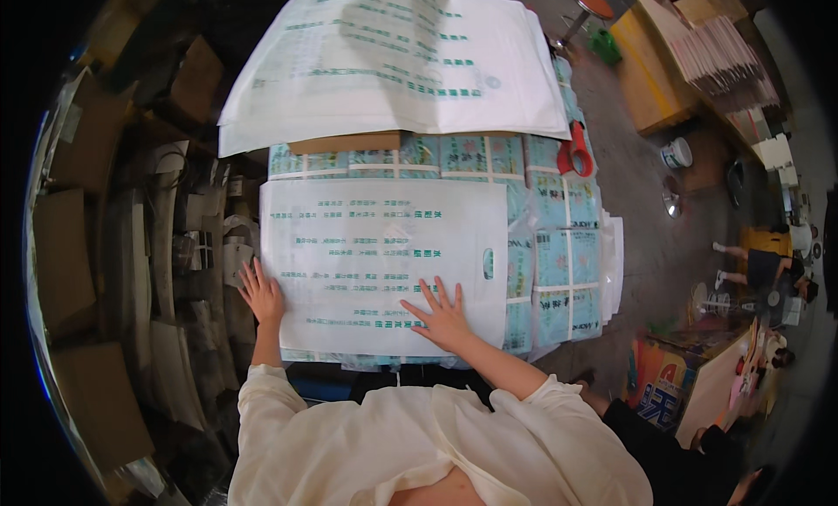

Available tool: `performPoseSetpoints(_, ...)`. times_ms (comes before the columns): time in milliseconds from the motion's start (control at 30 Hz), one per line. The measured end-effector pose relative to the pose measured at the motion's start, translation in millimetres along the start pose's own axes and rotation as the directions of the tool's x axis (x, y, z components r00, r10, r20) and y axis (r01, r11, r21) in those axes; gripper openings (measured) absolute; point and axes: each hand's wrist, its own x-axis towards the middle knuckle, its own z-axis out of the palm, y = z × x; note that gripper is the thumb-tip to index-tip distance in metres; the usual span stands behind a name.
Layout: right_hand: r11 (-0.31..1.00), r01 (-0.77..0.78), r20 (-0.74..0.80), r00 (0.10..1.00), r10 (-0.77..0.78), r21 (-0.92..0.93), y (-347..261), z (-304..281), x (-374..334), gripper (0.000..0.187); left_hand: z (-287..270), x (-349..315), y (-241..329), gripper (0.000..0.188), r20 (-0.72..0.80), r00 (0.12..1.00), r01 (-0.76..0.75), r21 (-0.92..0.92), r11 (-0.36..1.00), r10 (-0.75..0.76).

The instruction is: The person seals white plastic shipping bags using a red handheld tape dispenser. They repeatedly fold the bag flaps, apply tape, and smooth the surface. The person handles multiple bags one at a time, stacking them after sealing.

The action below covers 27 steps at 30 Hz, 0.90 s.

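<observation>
A flat white bag [375,218] printed in green, with an oval handle hole near its right edge, lies in front of me on stacked pale-blue bundles [566,262] tied with white straps. My left hand [264,295] rests at the bag's left edge, fingers spread and pointing away. On the bag's near right part lies my right hand [443,318], also spread, with nothing in it. Beyond it, a stack of larger white printed sheets or bags [497,61] covers the far bundles. Red-handled scissors [577,153] sit at the stack's right edge.
Cardboard pieces [98,401] and bundled goods crowd the left side. At the right are a wooden table [653,74] with a pile of flat sheets [723,63], a round stool [593,3], a white tub [676,153] and a printed carton [668,388]. People appear at far right.
</observation>
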Motion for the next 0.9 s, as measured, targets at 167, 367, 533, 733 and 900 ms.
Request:
performPoseSetpoints(167,0.999,0.021,0.000,1.000,-0.021,-0.046,-37,14,53,0.064,-16,-14,102,0.065,-0.153,0.905,-0.420,-0.466,0.779,0.397)
performPoseSetpoints(367,0.981,0.146,-0.329,0.939,-0.097,0.127,-1,0,99,0.039,-9,-49,174,0.059,0.008,0.817,-0.537,-0.350,0.767,0.576)
performPoseSetpoints(533,0.987,0.119,-0.845,0.513,-0.154,-0.108,16,-222,232,0.023,-11,-50,163,0.058,0.063,0.825,-0.521,-0.301,0.799,0.562)
performPoseSetpoints(733,0.857,0.185,-0.647,0.585,-0.489,-0.481,31,-263,288,0.022,-11,-46,163,0.059,0.050,0.815,-0.530,-0.339,0.777,0.577)
performPoseSetpoints(900,0.833,0.261,-0.594,0.601,-0.535,-0.487,21,-262,296,0.023,-10,-46,154,0.058,0.050,0.819,-0.517,-0.366,0.773,0.572)
